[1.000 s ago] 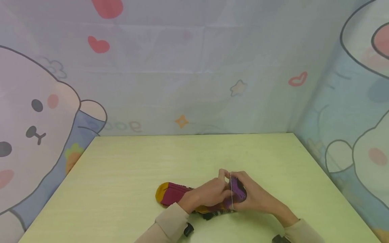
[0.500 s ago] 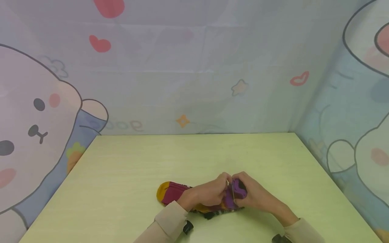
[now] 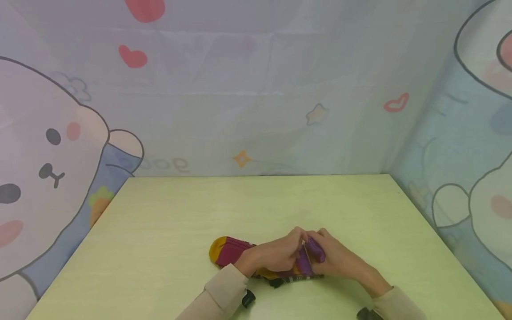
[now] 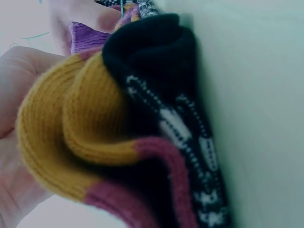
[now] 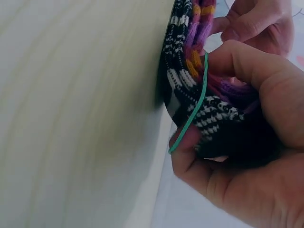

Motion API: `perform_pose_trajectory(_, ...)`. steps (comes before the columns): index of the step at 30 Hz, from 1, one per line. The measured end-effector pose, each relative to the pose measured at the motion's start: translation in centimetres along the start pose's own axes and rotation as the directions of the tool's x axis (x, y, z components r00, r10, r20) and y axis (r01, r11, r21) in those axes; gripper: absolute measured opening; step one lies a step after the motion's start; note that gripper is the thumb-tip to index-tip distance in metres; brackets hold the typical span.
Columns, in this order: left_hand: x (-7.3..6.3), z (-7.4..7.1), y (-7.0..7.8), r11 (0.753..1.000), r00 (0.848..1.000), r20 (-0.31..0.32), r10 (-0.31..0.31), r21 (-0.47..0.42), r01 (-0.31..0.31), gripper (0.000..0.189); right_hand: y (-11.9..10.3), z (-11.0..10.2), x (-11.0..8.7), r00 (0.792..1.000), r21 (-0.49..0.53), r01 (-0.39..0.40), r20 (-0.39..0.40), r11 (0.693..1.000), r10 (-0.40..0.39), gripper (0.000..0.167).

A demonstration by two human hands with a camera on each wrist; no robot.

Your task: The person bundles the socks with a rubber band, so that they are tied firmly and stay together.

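Note:
A bundle of socks, maroon with mustard toes and heels, lies on the table together with black-and-white patterned socks. My left hand holds the bundle near its middle, its fingertips close to the right hand's. The purple end is bent over, and my right hand grips it between thumb and fingers. A thin elastic band, green in the right wrist view, runs stretched across the socks from the right thumb to a fingertip. In the left wrist view, mustard heels hide part of the left hand.
A pale yellow table spreads around the bundle. Behind it hangs a cloth backdrop printed with cartoon bears and hearts, which also covers both sides. Dark wrist devices sit below the sleeves.
The band has gone from nearly upright to tilted, and the purple end has folded over further. My hands' fingertips have drawn closer together at the top. The head view has shifted slightly.

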State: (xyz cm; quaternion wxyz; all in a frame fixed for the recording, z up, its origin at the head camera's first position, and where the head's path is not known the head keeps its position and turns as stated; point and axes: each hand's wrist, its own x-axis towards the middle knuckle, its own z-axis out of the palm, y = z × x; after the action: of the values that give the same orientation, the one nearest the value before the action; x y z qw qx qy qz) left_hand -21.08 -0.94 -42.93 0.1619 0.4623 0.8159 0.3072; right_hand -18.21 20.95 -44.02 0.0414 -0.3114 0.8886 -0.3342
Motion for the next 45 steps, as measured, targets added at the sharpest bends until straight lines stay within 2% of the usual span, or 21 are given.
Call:
perform_pose_trajectory(6,0.1,0.0,-0.1,0.999,1.0,0.012,-0.018,-0.032,0.019,0.041,-0.2,-0.2,-0.1,0.999,0.0,-0.028,0.029,1.0,0.028,0.065)
perform_pose_trajectory(13,0.0,-0.1,0.1,1.0,1.0,0.01,0.016,-0.017,-0.015,0.042,0.0,-0.3,-0.1,0.994,0.027,-0.101,0.036,0.994,0.1,0.071)
perform_pose_trajectory(19,-0.2,-0.2,0.2,0.995,0.997,0.052,0.059,-0.088,-0.054,0.073,-0.4,-0.8,-0.1,0.981,0.07,-0.192,0.013,0.979,0.191,0.09)
perform_pose_trajectory(23,-0.3,-0.1,0.3,0.996,0.996,0.068,0.058,-0.074,-0.053,0.087,-0.8,-1.1,-0.1,0.971,0.091,-0.232,-0.032,0.969,0.235,0.105)
perform_pose_trajectory(27,-0.2,0.2,0.5,0.999,0.997,0.077,0.031,-0.025,-0.029,0.088,-1.2,-1.3,0.0,0.971,0.108,-0.226,-0.059,0.968,0.233,0.121)
perform_pose_trajectory(31,-0.2,0.5,0.8,1.0,0.993,0.117,0.017,-0.001,-0.017,0.083,-1.4,-1.5,-0.1,0.982,0.198,-0.173,-0.041,0.965,0.185,0.122)
perform_pose_trajectory(33,-0.2,0.5,1.0,1.0,0.991,0.136,0.008,0.002,-0.008,0.08,-1.2,-1.8,-0.3,0.987,0.278,-0.156,-0.001,0.948,0.163,0.118)
perform_pose_trajectory(38,-0.3,0.5,1.4,0.997,0.992,0.126,-0.011,0.073,0.002,0.076,-0.5,-2.4,-0.6,0.983,0.458,-0.182,0.112,0.87,0.147,0.107)
perform_pose_trajectory(41,-0.3,0.5,1.5,0.992,0.994,0.113,-0.008,0.126,-0.007,0.081,-0.3,-2.7,-0.6,0.98,0.496,-0.197,0.131,0.846,0.151,0.1)
perform_pose_trajectory(45,-0.3,0.6,1.7,0.99,0.993,0.114,-0.031,0.142,0.015,0.088,-0.3,-2.9,-0.6,0.98,0.511,-0.2,0.112,0.836,0.166,0.093)
